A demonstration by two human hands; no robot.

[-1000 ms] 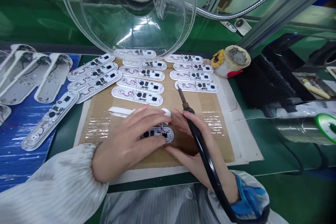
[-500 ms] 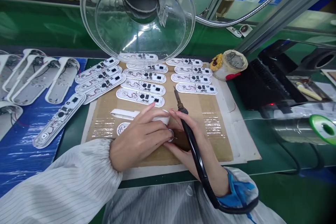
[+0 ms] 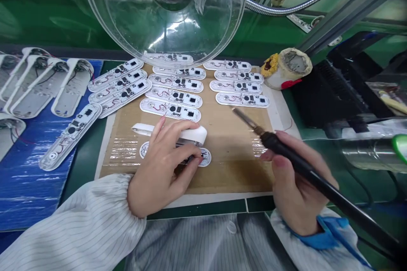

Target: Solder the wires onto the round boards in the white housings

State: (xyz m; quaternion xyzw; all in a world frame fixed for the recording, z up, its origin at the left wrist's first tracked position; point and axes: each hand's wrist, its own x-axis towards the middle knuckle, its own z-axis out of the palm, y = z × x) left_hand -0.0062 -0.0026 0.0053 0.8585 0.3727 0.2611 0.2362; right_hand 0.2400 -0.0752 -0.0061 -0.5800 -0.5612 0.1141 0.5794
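My right hand (image 3: 295, 178) is wrapped round a black soldering iron (image 3: 288, 152), its bare metal tip pointing up and left above the cardboard (image 3: 235, 148). The thumb and forefinger of my left hand (image 3: 168, 159) are pinched together over the right end of a white circuit-board panel (image 3: 206, 157). What lies between those fingertips is too small to make out. Behind this panel a white curved casing (image 3: 199, 134) lies under my other left fingers. My left hand hides the middle of both parts.
Several finished-looking white board panels (image 3: 171, 110) lie in rows at the back. White casings with wires (image 3: 70, 89) rest on the blue sheet (image 3: 28, 178) at left. A clear round hood (image 3: 165, 46) hangs overhead. At right are a solder spool (image 3: 369, 154), a black station (image 3: 318, 97) and a pot (image 3: 291, 67).
My right hand has moved right, away from my left hand, and the soldering iron now slants more. My left hand stays over the panel, whose right end has come into view.
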